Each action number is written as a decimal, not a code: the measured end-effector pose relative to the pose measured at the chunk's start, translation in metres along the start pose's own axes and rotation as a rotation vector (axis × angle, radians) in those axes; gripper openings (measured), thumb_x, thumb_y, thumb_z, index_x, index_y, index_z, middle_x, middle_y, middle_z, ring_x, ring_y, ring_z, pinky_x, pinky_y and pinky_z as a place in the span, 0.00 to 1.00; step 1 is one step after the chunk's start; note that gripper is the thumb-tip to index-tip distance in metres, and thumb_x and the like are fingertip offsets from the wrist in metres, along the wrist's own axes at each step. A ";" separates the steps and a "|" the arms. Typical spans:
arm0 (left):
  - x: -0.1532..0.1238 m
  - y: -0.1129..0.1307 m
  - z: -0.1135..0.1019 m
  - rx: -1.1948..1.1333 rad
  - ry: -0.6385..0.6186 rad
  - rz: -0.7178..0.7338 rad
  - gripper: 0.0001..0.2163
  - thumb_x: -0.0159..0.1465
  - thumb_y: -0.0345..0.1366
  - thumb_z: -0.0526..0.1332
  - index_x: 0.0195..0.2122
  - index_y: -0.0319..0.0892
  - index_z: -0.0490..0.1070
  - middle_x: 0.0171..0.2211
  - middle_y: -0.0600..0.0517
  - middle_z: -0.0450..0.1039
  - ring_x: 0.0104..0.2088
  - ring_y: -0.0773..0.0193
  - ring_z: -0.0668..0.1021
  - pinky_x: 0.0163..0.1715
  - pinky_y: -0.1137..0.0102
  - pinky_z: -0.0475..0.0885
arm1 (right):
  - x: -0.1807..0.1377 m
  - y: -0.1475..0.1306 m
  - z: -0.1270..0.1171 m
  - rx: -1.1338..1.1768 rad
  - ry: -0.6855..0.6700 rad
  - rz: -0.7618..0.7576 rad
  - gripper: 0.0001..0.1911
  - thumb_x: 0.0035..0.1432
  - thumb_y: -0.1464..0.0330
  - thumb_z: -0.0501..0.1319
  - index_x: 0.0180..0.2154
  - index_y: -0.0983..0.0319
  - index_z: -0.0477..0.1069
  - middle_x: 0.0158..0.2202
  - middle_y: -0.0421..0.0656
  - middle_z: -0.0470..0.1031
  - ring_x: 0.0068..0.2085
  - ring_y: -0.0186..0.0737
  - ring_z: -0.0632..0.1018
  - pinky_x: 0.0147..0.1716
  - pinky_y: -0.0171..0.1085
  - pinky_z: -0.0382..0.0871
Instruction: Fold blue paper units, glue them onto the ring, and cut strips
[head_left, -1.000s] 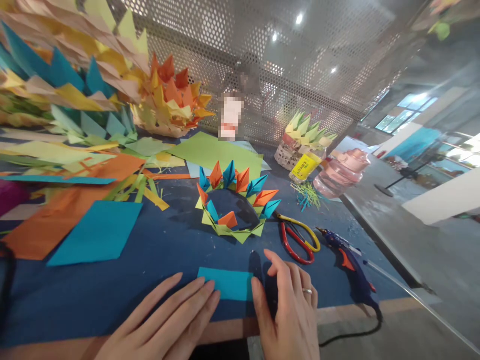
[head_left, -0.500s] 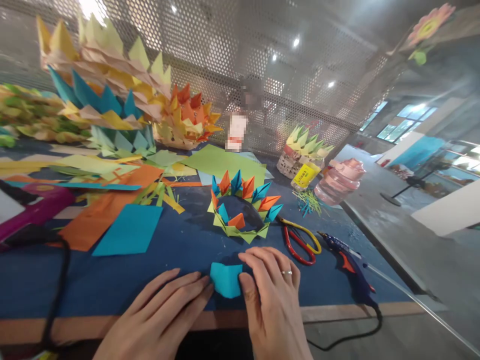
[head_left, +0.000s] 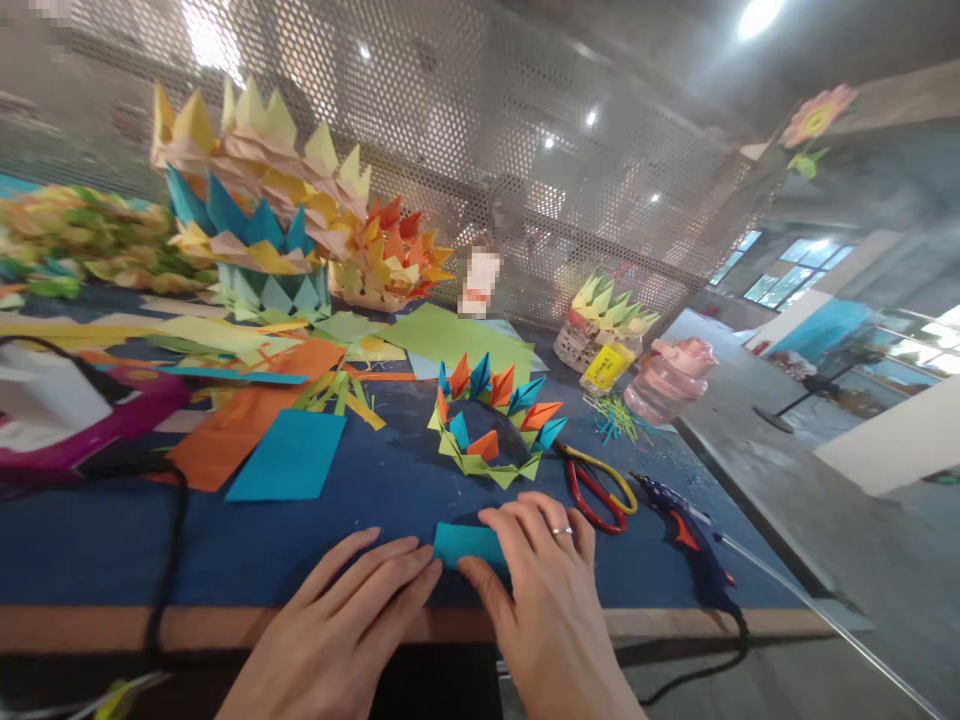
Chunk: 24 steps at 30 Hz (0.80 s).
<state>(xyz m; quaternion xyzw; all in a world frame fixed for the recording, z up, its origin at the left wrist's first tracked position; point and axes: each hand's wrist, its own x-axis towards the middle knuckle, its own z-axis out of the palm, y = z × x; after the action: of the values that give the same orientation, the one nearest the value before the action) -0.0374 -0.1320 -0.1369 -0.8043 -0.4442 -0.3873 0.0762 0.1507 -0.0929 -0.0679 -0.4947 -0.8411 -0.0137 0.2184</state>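
A small folded piece of blue paper (head_left: 466,546) lies near the front edge of the table. My left hand (head_left: 367,590) reaches in from the lower left, its fingertips pressing the paper's left end. My right hand (head_left: 536,570), with a ring, covers the paper's right end, thumb along the near edge and fingers over the top. Just beyond stands a paper crown (head_left: 499,462) with a green base and blue and orange points. Right of it lie scissors (head_left: 600,490) with red and yellow handles.
A glue gun (head_left: 679,510) with its cord lies at right. A magenta tool (head_left: 135,415) is at left, beside blue (head_left: 289,455) and orange paper sheets (head_left: 217,440). Finished paper crowns (head_left: 262,240) are stacked behind. A pink-lidded bottle (head_left: 671,380) stands at the back right.
The blue paper has gone from a raised, creased shape to a flatter, narrow rectangle. My right thumb has moved left along its near edge. The view has shifted slightly.
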 end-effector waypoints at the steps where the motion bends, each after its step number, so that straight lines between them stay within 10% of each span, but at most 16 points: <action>1: 0.000 0.000 0.000 0.003 -0.008 -0.001 0.19 0.63 0.26 0.51 0.52 0.48 0.70 0.48 0.58 0.75 0.51 0.69 0.73 0.63 0.70 0.50 | 0.000 0.000 0.001 0.007 -0.024 0.024 0.13 0.55 0.67 0.66 0.43 0.56 0.70 0.40 0.40 0.75 0.46 0.49 0.70 0.48 0.49 0.53; 9: 0.005 -0.002 -0.021 0.049 -0.020 0.035 0.23 0.60 0.20 0.49 0.55 0.39 0.65 0.52 0.52 0.71 0.53 0.69 0.70 0.57 0.74 0.59 | 0.004 0.003 -0.001 0.098 0.122 -0.071 0.09 0.57 0.77 0.62 0.29 0.58 0.68 0.30 0.34 0.74 0.38 0.39 0.71 0.46 0.43 0.51; 24: 0.021 -0.019 -0.035 0.081 -0.090 0.214 0.25 0.58 0.19 0.49 0.56 0.42 0.65 0.55 0.56 0.70 0.57 0.69 0.66 0.62 0.71 0.49 | 0.017 0.008 0.004 0.192 0.235 -0.416 0.12 0.62 0.79 0.53 0.36 0.59 0.72 0.33 0.39 0.76 0.40 0.37 0.72 0.45 0.40 0.59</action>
<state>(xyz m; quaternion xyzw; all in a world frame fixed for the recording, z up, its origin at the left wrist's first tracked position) -0.0647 -0.1234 -0.1029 -0.8600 -0.3742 -0.3222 0.1292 0.1487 -0.0738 -0.0669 -0.2828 -0.8911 -0.0356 0.3530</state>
